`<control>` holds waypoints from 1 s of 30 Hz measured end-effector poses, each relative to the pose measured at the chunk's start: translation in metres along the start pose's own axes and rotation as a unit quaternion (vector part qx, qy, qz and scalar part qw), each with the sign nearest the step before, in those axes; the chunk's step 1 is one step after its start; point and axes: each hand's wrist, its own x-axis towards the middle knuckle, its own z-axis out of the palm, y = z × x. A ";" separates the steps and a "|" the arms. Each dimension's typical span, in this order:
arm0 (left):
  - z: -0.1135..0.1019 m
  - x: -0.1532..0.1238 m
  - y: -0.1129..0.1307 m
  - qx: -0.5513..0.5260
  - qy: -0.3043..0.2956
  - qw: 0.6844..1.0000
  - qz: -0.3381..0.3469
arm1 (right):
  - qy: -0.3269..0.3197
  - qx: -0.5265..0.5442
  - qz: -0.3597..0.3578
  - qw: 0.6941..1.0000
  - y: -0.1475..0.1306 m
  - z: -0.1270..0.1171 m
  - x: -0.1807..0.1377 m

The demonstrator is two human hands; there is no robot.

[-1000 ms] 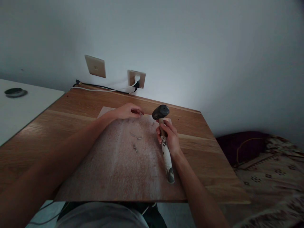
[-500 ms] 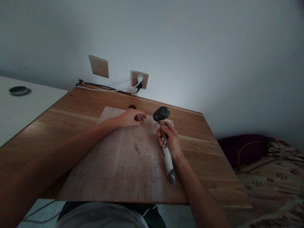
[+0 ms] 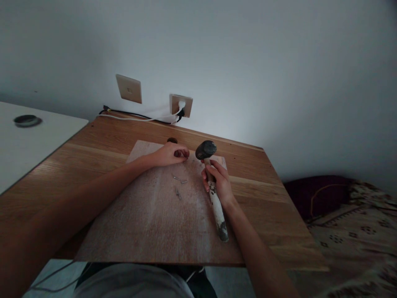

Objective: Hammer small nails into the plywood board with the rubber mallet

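My right hand [image 3: 220, 184] is wrapped round the upper handle of a hammer [image 3: 217, 211]. Its thick dark head points up and away from me, and the handle is white and worn, with a brown part below the head. Near the far edge of a reddish-brown board [image 3: 139, 227], my left hand [image 3: 169, 154] rests with thumb and fingers curled together. Whatever they pinch, if anything, is hidden. Several small metal nails [image 3: 178, 193] lie on the board between my hands and closer to me.
The board lies on a wooden table [image 3: 260, 203]. A small round dark object [image 3: 172, 140] sits just behind my left hand. White and black cables [image 3: 133, 118] run along the wall to a socket [image 3: 181, 105]. A white surface [image 3: 40, 145] adjoins on the left; patterned cloth [image 3: 353, 236] lies right.
The hammer and my right hand have shifted slightly left, the head coming nearer my left hand. My left hand stays almost in place, and the nails lie as before.
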 end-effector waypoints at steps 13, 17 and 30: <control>-0.005 0.003 -0.004 -0.049 0.121 0.989 -0.065 | 0.019 0.022 0.015 0.999 -0.003 0.001 -0.002; -0.004 0.002 -0.003 -0.035 0.133 0.987 -0.083 | 0.026 0.024 0.039 0.999 -0.002 -0.001 -0.001; -0.004 0.005 0.003 -0.032 0.129 0.984 -0.119 | 0.039 0.037 0.087 0.995 -0.002 -0.005 -0.006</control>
